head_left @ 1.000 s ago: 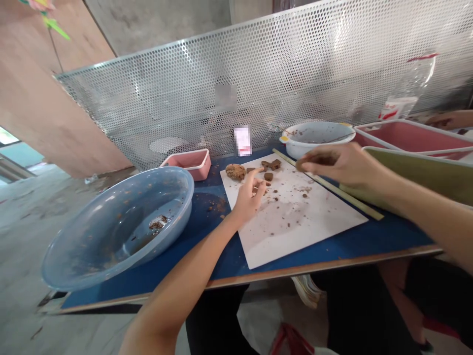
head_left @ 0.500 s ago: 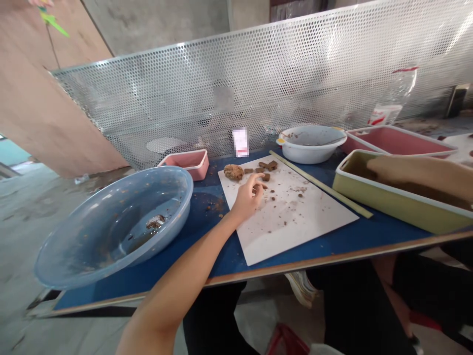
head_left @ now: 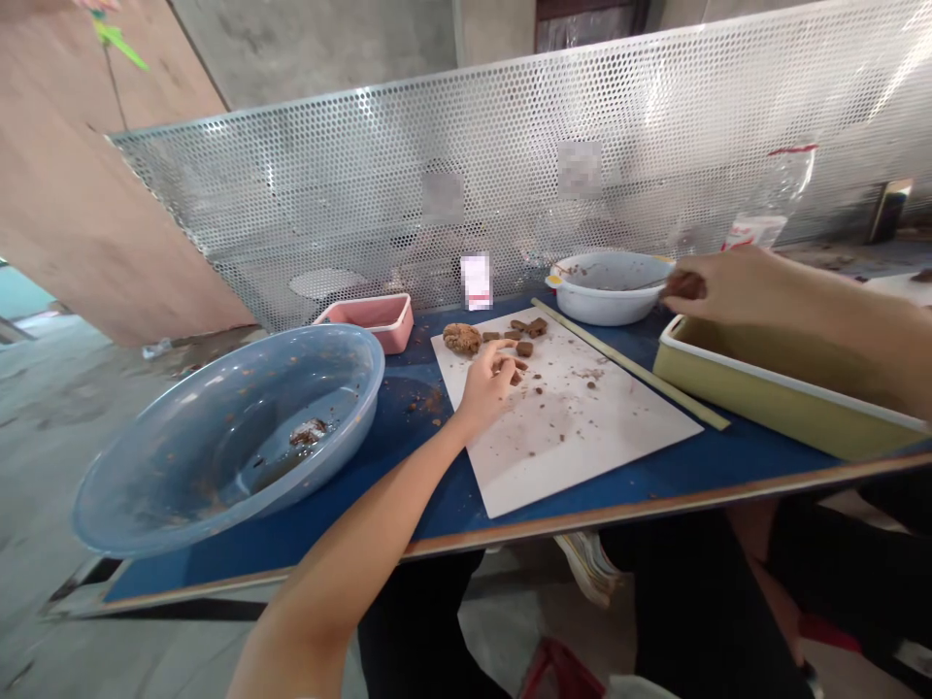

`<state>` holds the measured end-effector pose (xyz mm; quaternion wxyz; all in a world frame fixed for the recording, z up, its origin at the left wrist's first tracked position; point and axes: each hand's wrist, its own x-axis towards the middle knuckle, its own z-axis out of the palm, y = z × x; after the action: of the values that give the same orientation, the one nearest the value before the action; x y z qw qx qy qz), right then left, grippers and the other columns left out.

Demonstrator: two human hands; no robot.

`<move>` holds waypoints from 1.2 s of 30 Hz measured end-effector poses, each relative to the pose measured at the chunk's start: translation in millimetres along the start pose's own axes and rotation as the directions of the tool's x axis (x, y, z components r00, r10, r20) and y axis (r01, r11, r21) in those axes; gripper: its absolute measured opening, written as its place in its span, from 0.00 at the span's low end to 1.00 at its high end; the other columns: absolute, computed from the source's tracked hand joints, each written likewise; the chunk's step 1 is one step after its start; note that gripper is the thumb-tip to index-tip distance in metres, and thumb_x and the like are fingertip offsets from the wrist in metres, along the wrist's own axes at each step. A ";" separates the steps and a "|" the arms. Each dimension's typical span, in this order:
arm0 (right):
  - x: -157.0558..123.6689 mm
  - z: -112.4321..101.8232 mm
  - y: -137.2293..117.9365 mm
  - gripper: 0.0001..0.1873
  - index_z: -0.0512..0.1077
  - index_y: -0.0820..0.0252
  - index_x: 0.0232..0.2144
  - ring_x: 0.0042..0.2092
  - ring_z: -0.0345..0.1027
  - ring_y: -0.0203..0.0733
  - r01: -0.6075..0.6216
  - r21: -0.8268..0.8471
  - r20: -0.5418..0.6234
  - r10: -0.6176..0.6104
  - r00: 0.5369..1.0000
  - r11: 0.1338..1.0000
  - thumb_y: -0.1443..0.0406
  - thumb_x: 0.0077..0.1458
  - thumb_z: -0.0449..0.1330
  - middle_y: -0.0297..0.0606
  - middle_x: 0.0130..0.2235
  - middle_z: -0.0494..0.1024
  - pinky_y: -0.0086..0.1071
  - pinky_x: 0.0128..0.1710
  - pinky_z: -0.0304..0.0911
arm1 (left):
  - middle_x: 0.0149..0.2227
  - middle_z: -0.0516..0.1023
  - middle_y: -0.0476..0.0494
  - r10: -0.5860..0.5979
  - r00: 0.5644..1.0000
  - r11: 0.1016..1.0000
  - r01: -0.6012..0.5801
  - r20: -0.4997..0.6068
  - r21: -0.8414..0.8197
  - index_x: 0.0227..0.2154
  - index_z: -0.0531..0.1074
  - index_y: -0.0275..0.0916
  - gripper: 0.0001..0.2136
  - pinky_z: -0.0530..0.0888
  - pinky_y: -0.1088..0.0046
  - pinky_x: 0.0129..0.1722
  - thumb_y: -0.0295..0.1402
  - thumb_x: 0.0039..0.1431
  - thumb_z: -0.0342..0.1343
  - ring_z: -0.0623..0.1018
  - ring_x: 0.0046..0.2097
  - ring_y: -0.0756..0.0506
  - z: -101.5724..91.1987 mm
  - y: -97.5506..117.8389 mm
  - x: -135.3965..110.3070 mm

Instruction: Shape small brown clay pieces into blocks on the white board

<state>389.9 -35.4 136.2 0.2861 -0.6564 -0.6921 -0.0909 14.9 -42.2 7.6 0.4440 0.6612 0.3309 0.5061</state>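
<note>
My left hand (head_left: 486,390) rests at the left side of a white board (head_left: 597,442), fingers curled round a small brown clay piece (head_left: 519,369) that they partly hide. Just beyond the fingertips lie several brown clay blocks (head_left: 524,349) and a rough, rounded brown lump (head_left: 461,338). My right hand (head_left: 710,283) is raised over the far left corner of a green bin (head_left: 764,398), closed on a lump of brown clay (head_left: 684,284). That hand is near the rim of a white basin (head_left: 608,304). Crumbs are scattered over the board.
A large blue basin (head_left: 182,485) with murky water stands at the left. Behind it is a small pink bin (head_left: 393,330). A pale stick (head_left: 633,367) lies along the board's right edge. Perforated metal panelling (head_left: 327,184) closes off the table's back; a plastic bottle (head_left: 764,209) stands right.
My right hand has come up out of the green bin and moved left, now showing a brown clay lump in its fingers. My left hand has stayed almost still.
</note>
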 end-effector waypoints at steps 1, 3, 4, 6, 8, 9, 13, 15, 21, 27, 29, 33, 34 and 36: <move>-6.0 2.9 -20.9 0.09 0.85 0.62 0.35 0.34 0.78 0.37 0.060 0.091 0.125 -0.071 0.990 0.994 0.62 0.59 0.79 0.43 0.32 0.88 0.39 0.40 0.64 | 0.40 0.85 0.40 -0.027 1.000 0.999 0.027 0.002 -0.045 0.56 0.74 0.38 0.17 0.81 0.67 0.40 0.42 0.72 0.62 0.82 0.34 0.47 -0.5 -0.3 1.0; -19.3 17.2 -63.5 0.11 0.86 0.59 0.44 0.39 0.81 0.42 0.145 0.329 0.243 -0.232 0.942 0.933 0.60 0.61 0.77 0.43 0.38 0.90 0.40 0.44 0.68 | 0.40 0.85 0.40 -0.070 0.997 0.990 0.072 0.018 -0.122 0.56 0.74 0.38 0.19 0.81 0.67 0.40 0.46 0.71 0.65 0.82 0.34 0.47 -2.6 -0.4 3.0; -24.6 28.3 -83.0 0.12 0.86 0.59 0.44 0.40 0.81 0.44 0.157 0.433 0.290 -0.302 0.908 0.888 0.58 0.63 0.75 0.43 0.39 0.90 0.40 0.44 0.70 | 0.40 0.85 0.40 -0.081 0.996 0.984 0.085 0.028 -0.155 0.55 0.75 0.38 0.21 0.82 0.67 0.40 0.48 0.70 0.66 0.83 0.34 0.47 -4.1 -0.4 3.9; -30.0 56.2 -114.3 0.15 0.86 0.61 0.46 0.40 0.80 0.45 0.163 0.584 0.330 -0.416 0.848 0.795 0.55 0.65 0.72 0.43 0.41 0.89 0.40 0.43 0.70 | 0.40 0.85 0.40 -0.079 0.996 0.975 0.085 0.037 -0.206 0.52 0.77 0.38 0.23 0.82 0.67 0.40 0.53 0.68 0.67 0.83 0.35 0.47 -7.4 -0.8 5.7; -29.1 87.2 -133.1 0.19 0.85 0.61 0.48 0.41 0.79 0.45 0.134 0.711 0.326 -0.492 0.807 0.690 0.52 0.67 0.69 0.43 0.41 0.88 0.40 0.42 0.69 | 0.39 0.84 0.41 -0.070 0.997 0.971 0.071 0.015 -0.230 0.49 0.79 0.38 0.25 0.82 0.67 0.40 0.56 0.65 0.69 0.83 0.36 0.47 -10.7 -2.3 7.5; -27.7 102.2 -138.3 0.21 0.84 0.60 0.47 0.41 0.78 0.45 0.100 0.766 0.327 -0.519 0.790 0.635 0.49 0.65 0.70 0.42 0.41 0.87 0.40 0.41 0.69 | 0.38 0.84 0.41 -0.071 0.997 0.970 0.068 -0.005 -0.233 0.48 0.80 0.38 0.26 0.82 0.67 0.40 0.57 0.63 0.71 0.83 0.36 0.47 -12.3 -3.4 8.4; -30.8 146.8 -142.5 0.27 0.81 0.57 0.46 0.36 0.76 0.44 -0.119 0.906 0.302 -0.423 0.854 0.407 0.44 0.57 0.75 0.37 0.35 0.83 0.39 0.37 0.70 | 0.41 0.85 0.39 -0.105 0.992 0.974 0.087 -0.076 -0.207 0.48 0.83 0.37 0.29 0.83 0.65 0.40 0.57 0.58 0.75 0.82 0.35 0.46 -17.5 -8.8 10.8; -39.6 157.4 -142.1 0.28 0.78 0.56 0.48 0.35 0.75 0.43 -0.149 0.928 0.279 -0.370 0.886 0.341 0.43 0.57 0.75 0.36 0.35 0.82 0.39 0.36 0.70 | 0.42 0.86 0.39 -0.114 0.991 0.977 0.098 -0.076 -0.190 0.48 0.83 0.37 0.29 0.83 0.65 0.41 0.56 0.57 0.75 0.83 0.35 0.46 -18.7 -10.4 10.3; -64.8 161.7 -143.7 0.28 0.77 0.55 0.50 0.38 0.76 0.45 -0.108 0.934 0.213 -0.288 0.933 0.342 0.43 0.60 0.74 0.39 0.38 0.83 0.40 0.39 0.71 | 0.34 0.84 0.45 -0.173 0.978 0.968 0.147 -0.119 -0.201 0.52 0.79 0.39 0.30 0.83 0.65 0.41 0.55 0.56 0.77 0.83 0.33 0.45 -15.1 -9.3 4.6; -69.5 164.5 -140.2 0.23 0.80 0.54 0.45 0.38 0.74 0.45 0.016 0.905 0.109 -0.267 0.958 0.424 0.45 0.59 0.76 0.37 0.38 0.82 0.41 0.40 0.70 | 0.34 0.85 0.45 -0.204 0.971 0.960 0.173 -0.125 -0.220 0.55 0.74 0.40 0.37 0.84 0.62 0.42 0.56 0.51 0.80 0.84 0.34 0.44 -13.6 -7.4 1.4; -68.7 164.4 -140.0 0.23 0.79 0.55 0.41 0.39 0.75 0.45 -0.002 0.918 0.117 -0.268 0.956 0.396 0.44 0.60 0.75 0.38 0.39 0.83 0.40 0.40 0.71 | 0.34 0.85 0.44 -0.205 0.970 0.961 0.175 -0.130 -0.212 0.55 0.74 0.40 0.38 0.85 0.62 0.41 0.57 0.50 0.80 0.85 0.34 0.43 -14.0 -6.8 1.1; -65.8 161.1 -142.1 0.26 0.77 0.56 0.39 0.34 0.72 0.41 -0.104 0.958 0.184 -0.296 0.937 0.268 0.41 0.62 0.71 0.36 0.34 0.80 0.37 0.35 0.69 | 0.32 0.83 0.46 -0.166 0.978 0.979 0.150 -0.123 -0.135 0.56 0.73 0.40 0.37 0.84 0.62 0.40 0.57 0.52 0.79 0.85 0.33 0.42 -13.8 -5.3 0.5; -65.0 160.4 -142.6 0.27 0.76 0.56 0.37 0.32 0.70 0.39 -0.112 0.962 0.189 -0.310 0.932 0.249 0.40 0.63 0.70 0.35 0.33 0.78 0.36 0.34 0.68 | 0.31 0.83 0.47 -0.151 0.982 0.984 0.138 -0.114 -0.112 0.56 0.72 0.40 0.37 0.83 0.63 0.39 0.58 0.53 0.78 0.84 0.33 0.43 -13.5 -5.0 0.5; -64.0 159.7 -143.2 0.28 0.75 0.56 0.35 0.30 0.68 0.38 -0.120 0.966 0.191 -0.327 0.925 0.227 0.39 0.64 0.69 0.34 0.31 0.76 0.35 0.32 0.66 | 0.31 0.82 0.47 -0.128 0.987 0.989 0.120 -0.097 -0.082 0.56 0.72 0.40 0.37 0.82 0.64 0.39 0.58 0.55 0.77 0.84 0.32 0.43 -13.3 -4.4 0.7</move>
<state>206.5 -27.5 8.1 0.4922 -0.2929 -0.6802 0.4575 2.3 -36.6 5.0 0.4820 0.5952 0.3742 0.5229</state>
